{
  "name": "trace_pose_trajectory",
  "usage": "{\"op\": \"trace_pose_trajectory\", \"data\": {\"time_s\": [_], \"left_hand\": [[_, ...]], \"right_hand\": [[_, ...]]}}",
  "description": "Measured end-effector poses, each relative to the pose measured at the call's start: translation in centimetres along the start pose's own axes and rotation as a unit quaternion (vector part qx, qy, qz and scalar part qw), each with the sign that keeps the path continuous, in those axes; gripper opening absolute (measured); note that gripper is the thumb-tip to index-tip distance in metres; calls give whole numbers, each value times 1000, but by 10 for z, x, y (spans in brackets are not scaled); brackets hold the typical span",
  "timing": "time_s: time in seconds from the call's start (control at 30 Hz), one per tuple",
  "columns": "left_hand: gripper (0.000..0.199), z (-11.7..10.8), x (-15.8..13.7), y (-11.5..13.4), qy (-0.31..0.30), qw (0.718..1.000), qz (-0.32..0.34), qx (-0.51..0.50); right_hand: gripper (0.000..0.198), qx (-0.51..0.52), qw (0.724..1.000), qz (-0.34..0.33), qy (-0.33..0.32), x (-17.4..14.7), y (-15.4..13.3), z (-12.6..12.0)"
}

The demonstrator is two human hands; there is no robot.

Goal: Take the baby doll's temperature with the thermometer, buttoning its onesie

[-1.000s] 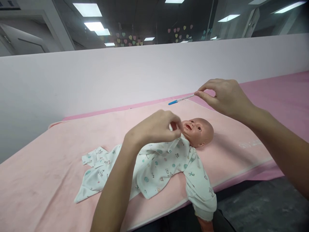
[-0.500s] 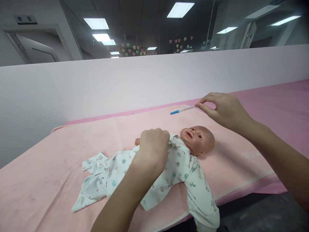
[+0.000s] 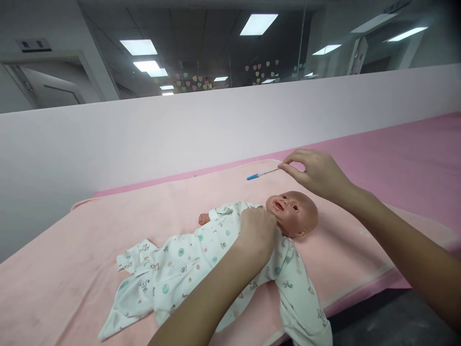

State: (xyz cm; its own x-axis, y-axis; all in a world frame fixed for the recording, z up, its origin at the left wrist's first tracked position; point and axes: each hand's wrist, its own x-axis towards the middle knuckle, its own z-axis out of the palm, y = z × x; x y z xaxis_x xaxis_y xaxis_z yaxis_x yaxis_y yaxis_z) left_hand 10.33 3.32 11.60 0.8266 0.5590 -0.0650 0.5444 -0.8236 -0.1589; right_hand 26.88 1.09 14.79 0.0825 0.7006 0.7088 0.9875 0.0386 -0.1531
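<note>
A baby doll (image 3: 298, 211) lies face up, its head to the right, dressed in a white patterned baby suit (image 3: 190, 259). My left hand (image 3: 257, 235) is curled at the suit's collar, just below the doll's chin; its fingertips are hidden, but it appears to grip the cloth. Between thumb and fingertips, my right hand (image 3: 309, 170) pinches one end of a thin clear thermometer (image 3: 268, 171) with a blue end. The thermometer is held above the bed, beyond the doll's head, its blue end pointing left. One doll hand (image 3: 203, 219) shows from the far sleeve.
A pale pink blanket (image 3: 118, 216) lies under the doll, over a darker pink cover (image 3: 403, 154). Behind it runs a low white wall (image 3: 180, 139) with a window (image 3: 209, 43) above. The near sleeve (image 3: 306, 298) hangs over the front edge.
My left hand has moved right along the suit, from the chest to the collar by the chin. My right hand and the thermometer have shifted slightly left and lower in view.
</note>
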Motion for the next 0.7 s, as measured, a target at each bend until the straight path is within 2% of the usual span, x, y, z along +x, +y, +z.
{"op": "trace_pose_trajectory", "data": {"time_s": [0.03,0.13,0.33,0.4,0.47,0.5,0.53,0.6,0.67,0.7], "left_hand": [[15,6,8,0,2,1000,-1,10],[16,14,18,-6,56,998,3,35],[15,-1,13,-14,176,983,33,-38],[21,-5,10,-18,232,968,55,-81],[29,-6,7,-26,336,932,69,-116],[31,-7,5,-32,414,898,71,-134],[32,-8,4,-38,500,849,68,-155],[30,-10,2,-50,667,711,44,-218],[27,-13,2,-58,762,578,-2,-293],[27,-15,3,-60,779,535,-21,-327]], "right_hand": [[26,3,1000,2,-2,0,-2,-1],[26,24,1000,13,2,-2,-6,-6],[26,143,989,46,11,-9,-5,-3],[26,214,975,61,16,-12,-4,2],[26,288,954,75,27,-14,-4,7],[26,322,943,82,37,-16,-5,10],[27,352,931,91,46,-18,-6,12],[28,400,908,110,57,-23,-13,16],[30,434,890,130,54,-28,-23,18],[31,446,883,140,50,-31,-29,18]]}}
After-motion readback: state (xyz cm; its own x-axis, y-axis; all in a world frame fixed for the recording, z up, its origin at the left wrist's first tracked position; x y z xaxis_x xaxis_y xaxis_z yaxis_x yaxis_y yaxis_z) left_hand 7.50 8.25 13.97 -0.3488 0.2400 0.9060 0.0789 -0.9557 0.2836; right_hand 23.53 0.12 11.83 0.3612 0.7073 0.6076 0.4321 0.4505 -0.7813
